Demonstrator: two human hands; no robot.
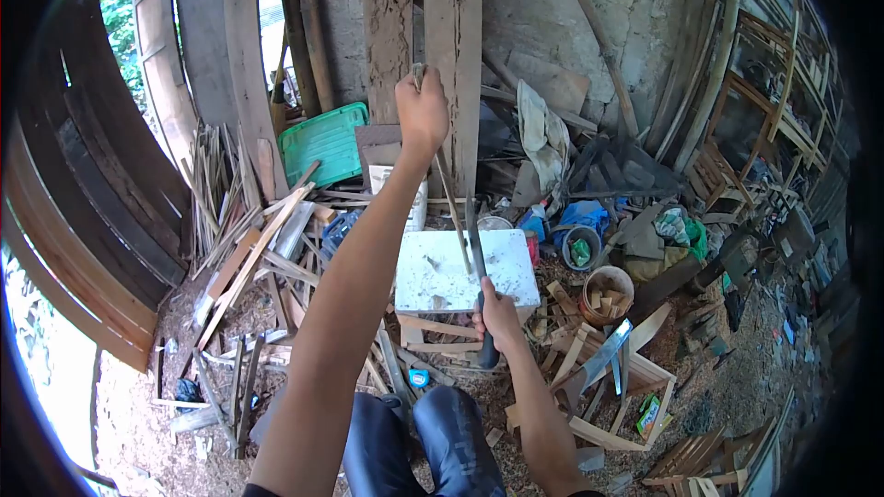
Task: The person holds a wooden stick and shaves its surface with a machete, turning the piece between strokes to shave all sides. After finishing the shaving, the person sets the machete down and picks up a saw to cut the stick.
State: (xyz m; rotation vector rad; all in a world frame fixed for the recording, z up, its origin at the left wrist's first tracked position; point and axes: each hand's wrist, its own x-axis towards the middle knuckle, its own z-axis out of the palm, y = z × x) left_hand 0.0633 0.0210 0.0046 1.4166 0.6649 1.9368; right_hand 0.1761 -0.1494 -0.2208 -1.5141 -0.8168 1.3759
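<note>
My left hand [422,112] is raised in front of me, closed around the upper end of a thin wooden strip [453,206]. The strip slants down, its lower end at the top of a small white-topped bench [419,262]. Lower and to the right, my right hand [498,320] grips the dark handle of a long-bladed knife [474,237]. Its narrow dark blade points up and away from me, beside the strip; whether the two touch I cannot tell. Small chips and specks lie scattered on the bench top.
A handsaw [603,350] rests on a wooden frame [635,442] at right. Behind it stands a bucket of wood blocks [607,296]. A blue tape measure [419,377] lies near my knees. Scrap wood [249,267] is heaped at left, below a green plastic lid [322,144].
</note>
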